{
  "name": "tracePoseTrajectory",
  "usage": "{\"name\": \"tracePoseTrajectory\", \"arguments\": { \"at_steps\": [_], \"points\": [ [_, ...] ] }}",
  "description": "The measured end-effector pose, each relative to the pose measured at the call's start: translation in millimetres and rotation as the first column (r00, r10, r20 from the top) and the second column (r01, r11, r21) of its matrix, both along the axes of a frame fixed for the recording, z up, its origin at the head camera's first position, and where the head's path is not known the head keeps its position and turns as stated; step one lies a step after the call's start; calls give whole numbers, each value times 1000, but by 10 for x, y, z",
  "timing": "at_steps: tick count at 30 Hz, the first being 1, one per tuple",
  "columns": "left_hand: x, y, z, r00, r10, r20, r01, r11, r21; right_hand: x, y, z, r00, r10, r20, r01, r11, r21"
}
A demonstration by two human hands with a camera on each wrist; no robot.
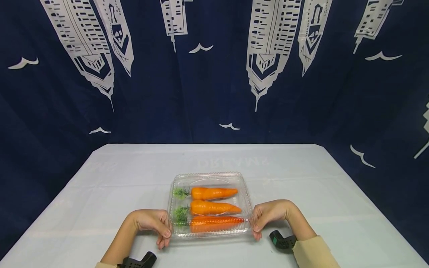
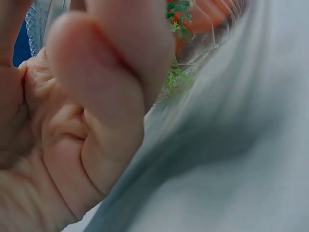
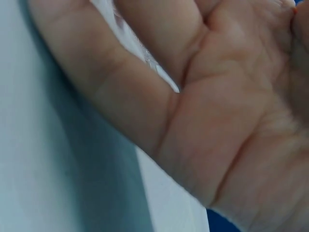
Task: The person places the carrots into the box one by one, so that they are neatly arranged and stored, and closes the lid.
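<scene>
A clear plastic clamshell container (image 1: 246, 193) sits low over the front middle of the table with its lid down. Inside lie three orange carrots (image 1: 214, 208) side by side, green leafy tops (image 1: 181, 215) toward the left. My left hand (image 1: 152, 222) grips the container's near left edge between thumb and fingers. At the near right edge, my right hand (image 1: 271, 214) pinches the rim the same way. The left wrist view shows curled fingers (image 2: 111, 96) in front of the container, hiding much of it. Palm and fingers (image 3: 207, 92) fill most of the right wrist view.
A white cloth covers the table (image 1: 110, 178). Behind it hangs a dark blue curtain (image 1: 214, 93) printed with white buildings and birds. Black wrist devices sit by the left forearm (image 1: 139, 260) and the right forearm (image 1: 283, 241).
</scene>
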State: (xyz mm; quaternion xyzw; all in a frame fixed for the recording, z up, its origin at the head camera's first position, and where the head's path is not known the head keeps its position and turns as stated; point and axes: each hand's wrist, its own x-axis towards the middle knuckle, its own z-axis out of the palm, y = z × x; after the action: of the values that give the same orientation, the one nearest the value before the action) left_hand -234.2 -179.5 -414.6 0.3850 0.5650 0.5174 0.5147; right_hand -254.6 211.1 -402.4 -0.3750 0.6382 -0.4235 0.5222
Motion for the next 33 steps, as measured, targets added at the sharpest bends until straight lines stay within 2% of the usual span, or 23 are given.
{"name": "tracePoseTrajectory", "arguments": {
  "at_steps": [12,25,33],
  "points": [
    [10,11,-36,998,59,-36,-56,996,63,10,18,-13,1000,-4,-20,4,1000,-11],
    [12,-6,13,997,49,-61,-47,998,29,-1,10,19,999,-39,-16,39,999,-26],
    [13,-48,49,996,48,-73,-45,998,42,-13,34,23,998,-55,3,55,998,-37]
  ]
}}
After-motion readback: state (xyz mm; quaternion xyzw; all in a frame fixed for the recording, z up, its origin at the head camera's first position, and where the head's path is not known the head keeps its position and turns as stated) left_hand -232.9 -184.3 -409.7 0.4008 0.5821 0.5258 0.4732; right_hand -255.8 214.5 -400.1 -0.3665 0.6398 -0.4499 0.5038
